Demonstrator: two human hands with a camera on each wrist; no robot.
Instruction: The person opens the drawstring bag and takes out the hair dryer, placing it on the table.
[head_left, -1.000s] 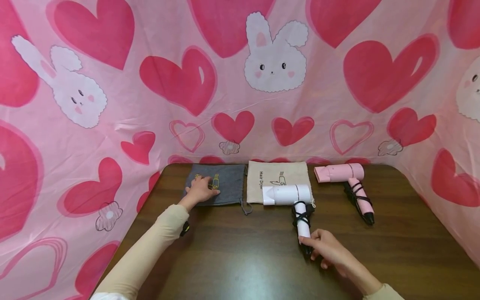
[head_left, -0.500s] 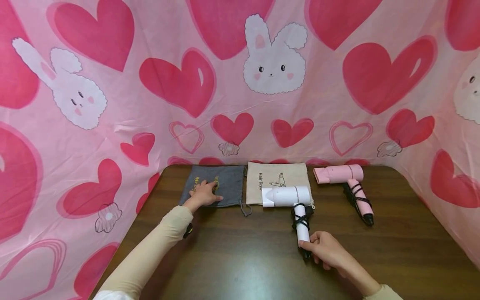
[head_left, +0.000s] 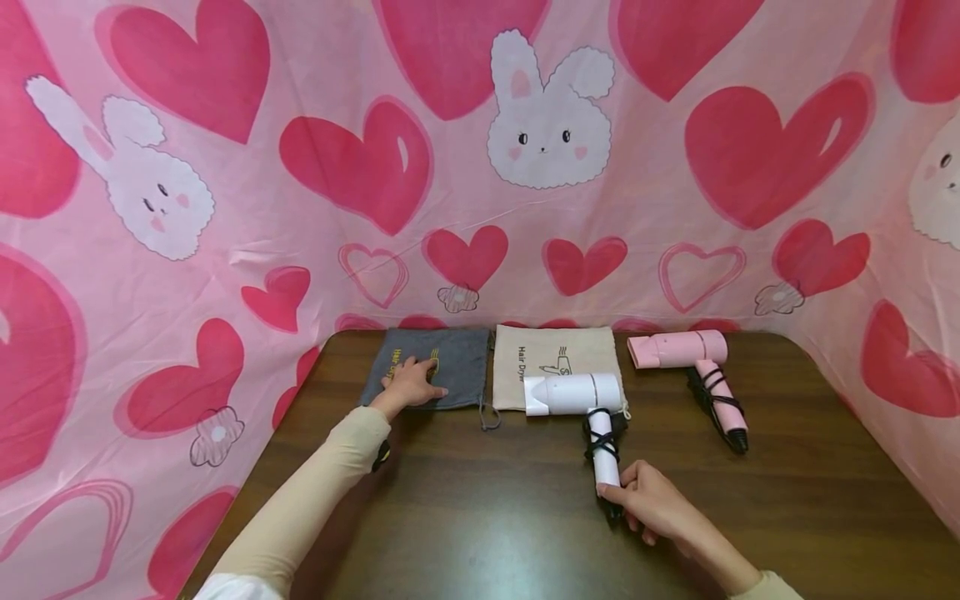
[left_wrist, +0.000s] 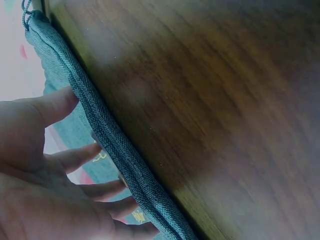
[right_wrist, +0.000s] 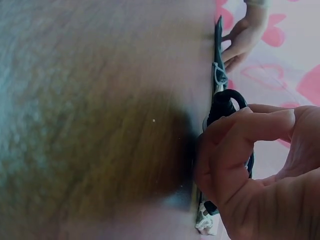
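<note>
My left hand (head_left: 408, 387) rests on a dark grey drawstring pouch (head_left: 467, 362) at the back left of the table. Its fingers (left_wrist: 107, 190) are spread and fairly straight, the tips against the cloth in the left wrist view. A white hair dryer (head_left: 573, 393) lies with its barrel over the front of a beige drawstring pouch (head_left: 510, 354), and its black cord is wound round the handle. My right hand (head_left: 654, 502) pinches the lower end of that handle between thumb and fingers. In the right wrist view the curled fingers hide most of the handle.
A pink hair dryer (head_left: 678, 348), its black cord wrapped round the handle, lies at the back right of the brown wooden table (head_left: 480, 500). Pink cloth (head_left: 442, 192) with hearts and rabbits hangs close behind the table and at both sides.
My left hand has slid slightly right and nearer me over the grey pouch, uncovering more of its yellow lettering. My right hand stays on the white hair dryer's handle, almost unmoved.
</note>
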